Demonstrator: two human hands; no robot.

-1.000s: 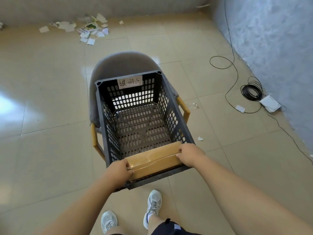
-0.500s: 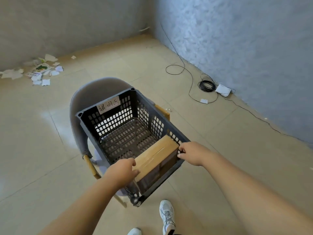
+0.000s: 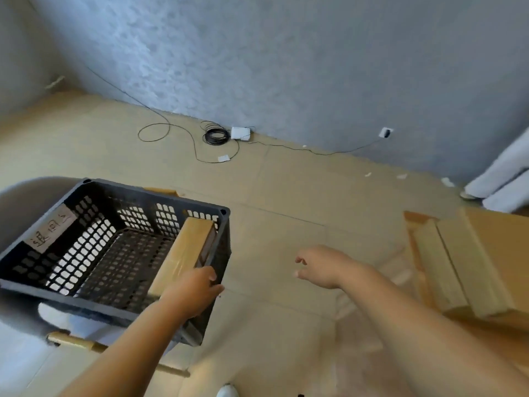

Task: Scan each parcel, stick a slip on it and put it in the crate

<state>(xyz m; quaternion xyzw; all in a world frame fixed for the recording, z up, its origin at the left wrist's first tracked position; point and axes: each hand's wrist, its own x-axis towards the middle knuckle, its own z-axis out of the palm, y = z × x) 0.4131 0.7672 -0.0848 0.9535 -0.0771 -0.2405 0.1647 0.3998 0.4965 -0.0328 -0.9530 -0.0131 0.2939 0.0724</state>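
1. Floor (image 3: 286, 196): pale beige tiles, running up to a grey-blue textured wall (image 3: 315, 58).
2. Crate (image 3: 51, 285): dark grey plastic with perforated walls and base, seated on a grey chair (image 3: 20, 213) with wooden legs. A white handwritten label (image 3: 53, 229) is stuck to the inner face of its left end wall.
3. Stack of cardboard boxes (image 3: 472, 267): tan, at the right edge of the view, on a wooden worktop (image 3: 415, 224), well apart from the crate.
4. Parcel (image 3: 183, 253): one flat tan cardboard box, inside the crate, standing on its long edge and leaning against the right-hand wall. Clear tape runs along its top face.
5. Left hand (image 3: 191, 293): at the near end of the parcel, fingers curled over the box end and the crate rim. Grip closed around the parcel end; whether it presses firmly cannot be told.
6. Right hand (image 3: 323, 267): in the air over the floor, between crate and box stack, touching nothing. Grip loose and spread, fingers slightly bent, holding nothing.
7. Coil of black cable (image 3: 216, 136): on the floor by the wall, beside a small white box (image 3: 240, 133); a thin lead trails from it along the skirting.
8. White shoe toe (image 3: 227, 391): at the lower edge.
9. Paper scraps (image 3: 400, 176): a few white bits on the floor near the wall.
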